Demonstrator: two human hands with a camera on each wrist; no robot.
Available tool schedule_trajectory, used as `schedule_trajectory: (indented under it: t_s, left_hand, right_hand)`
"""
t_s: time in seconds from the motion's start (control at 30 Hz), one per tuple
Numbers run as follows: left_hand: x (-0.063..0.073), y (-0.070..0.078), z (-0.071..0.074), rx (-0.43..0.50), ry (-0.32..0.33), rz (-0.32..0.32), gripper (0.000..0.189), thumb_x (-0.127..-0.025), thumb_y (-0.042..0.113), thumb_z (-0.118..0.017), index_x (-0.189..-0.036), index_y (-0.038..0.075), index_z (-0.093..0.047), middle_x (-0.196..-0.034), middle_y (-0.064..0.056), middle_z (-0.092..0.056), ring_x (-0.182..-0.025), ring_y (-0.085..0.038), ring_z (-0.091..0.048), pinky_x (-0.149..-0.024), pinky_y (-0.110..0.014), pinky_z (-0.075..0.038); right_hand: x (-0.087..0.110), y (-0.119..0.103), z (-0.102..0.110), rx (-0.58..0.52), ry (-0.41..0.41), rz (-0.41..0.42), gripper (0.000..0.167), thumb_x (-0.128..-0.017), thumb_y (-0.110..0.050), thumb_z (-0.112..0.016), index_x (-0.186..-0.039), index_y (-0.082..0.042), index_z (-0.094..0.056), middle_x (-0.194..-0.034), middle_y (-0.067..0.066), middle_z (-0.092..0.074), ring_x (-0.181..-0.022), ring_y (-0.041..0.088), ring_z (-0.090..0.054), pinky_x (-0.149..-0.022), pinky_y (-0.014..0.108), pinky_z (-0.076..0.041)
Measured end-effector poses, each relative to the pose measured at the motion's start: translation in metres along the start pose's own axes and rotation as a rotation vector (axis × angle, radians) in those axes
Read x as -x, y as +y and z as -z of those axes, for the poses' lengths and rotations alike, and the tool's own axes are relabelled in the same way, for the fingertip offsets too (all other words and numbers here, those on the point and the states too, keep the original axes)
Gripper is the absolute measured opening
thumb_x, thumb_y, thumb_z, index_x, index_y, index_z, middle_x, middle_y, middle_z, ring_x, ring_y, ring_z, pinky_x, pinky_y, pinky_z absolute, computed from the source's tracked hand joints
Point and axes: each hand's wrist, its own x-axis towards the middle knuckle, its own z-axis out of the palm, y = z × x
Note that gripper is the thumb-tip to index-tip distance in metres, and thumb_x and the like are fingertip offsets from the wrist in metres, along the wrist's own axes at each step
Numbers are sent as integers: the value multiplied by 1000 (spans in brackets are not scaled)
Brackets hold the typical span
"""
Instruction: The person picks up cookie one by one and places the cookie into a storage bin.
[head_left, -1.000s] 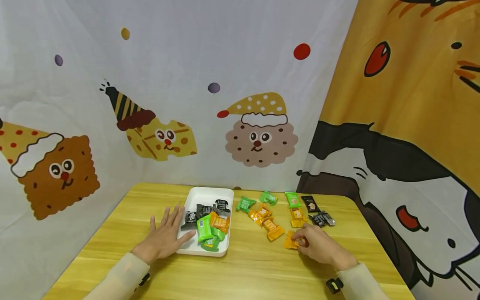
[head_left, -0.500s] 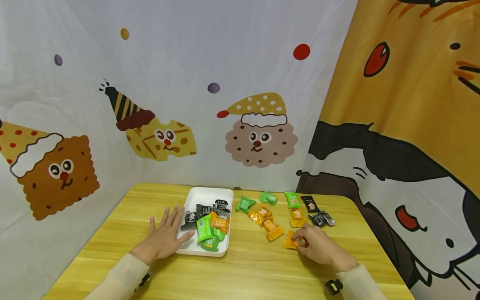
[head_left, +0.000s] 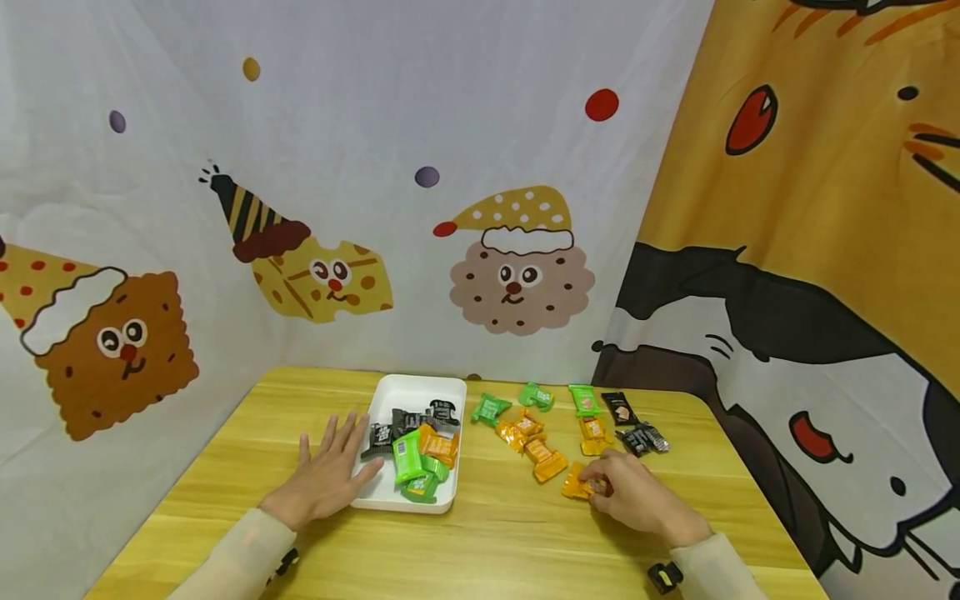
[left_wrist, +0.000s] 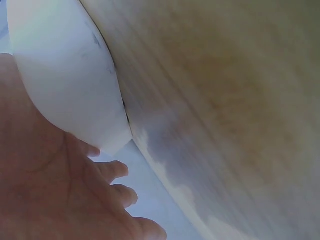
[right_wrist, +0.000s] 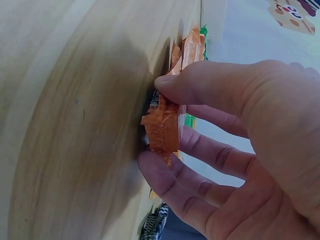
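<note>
My left hand (head_left: 318, 482) lies with spread, straight fingers along the left side of a white tray (head_left: 420, 387). Inside that tray are several small wrapped snack packets in black, green and orange. In the left wrist view its palm (left_wrist: 45, 175) is beside the tray's white outer wall (left_wrist: 75, 85). To the right, my right hand (head_left: 641, 498) pinches an orange snack packet (head_left: 575, 483) between thumb and fingers, low over the table. The right wrist view shows the same orange packet (right_wrist: 164, 131) close up, the thumb on one end and fingers around the other.
More packets lie right of the tray: green ones (head_left: 491, 407) at the back, orange ones (head_left: 545, 460) in the middle, and black ones (head_left: 642, 437) at the far right. The wooden table (head_left: 480, 558) ends at a printed curtain (head_left: 360, 125).
My right hand and the orange packet in it have shifted slightly to the left. The left hand stays almost in place at the tray.
</note>
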Motion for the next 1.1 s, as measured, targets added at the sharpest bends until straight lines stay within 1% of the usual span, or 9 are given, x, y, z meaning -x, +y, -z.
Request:
schedule_trajectory:
  t_s: [0.2,0.4,0.67,0.9,0.97,1.1]
  left_hand:
    - [0,1,6,26,-31,13,90,-122,62,-45,-188,9,-14,-195,-27,-8,-180,-60,2,-132,-97,5]
    - [1,-1,9,0,-29,11,84,-124,57,-44,-188,12,-16,-195,-27,-11,-179,-61,-1,-132,-97,2]
    - [2,-5,7,14,-38,27,81,-124,56,-44,-189,16,-16,-195,-27,-11,-179,-62,-1,-131,-98,3]
    - [2,-7,7,21,-55,26,80,-125,54,-43,-189,16,-14,-195,-29,-9,-179,-63,-1,-131,-98,4]
    - [2,-7,7,17,-57,26,81,-125,55,-43,-189,16,-14,-195,-29,-9,-179,-63,-1,-131,-98,4]
    - [2,-6,8,16,-56,28,81,-124,55,-43,-189,16,-13,-195,-28,-9,-179,-63,-1,-131,-98,4]
  right_hand:
    - [0,-1,-2,-12,10,-10,27,-95,-10,-94,-121,-13,-90,-99,-6,-73,-77,2,-52,-64,22,-44]
    - [0,-3,-4,-24,14,-4,26,-96,-11,-94,-121,-14,-90,-98,-6,-71,-77,2,-51,-64,23,-43]
    - [-4,-13,-2,-20,36,13,25,-97,-10,-93,-122,-13,-90,-96,-8,-70,-75,1,-50,-63,22,-43]
    - [-7,-24,2,0,24,41,24,-99,-12,-92,-123,-14,-90,-96,-7,-70,-74,-1,-49,-62,22,-44]
    - [-8,-28,5,-4,19,39,25,-98,-11,-91,-123,-14,-90,-97,-7,-73,-73,-1,-49,-62,22,-45]
    - [-9,-34,14,-34,-3,41,25,-98,-8,-89,-123,-13,-90,-106,-2,-79,-74,-1,-51,-63,21,-48]
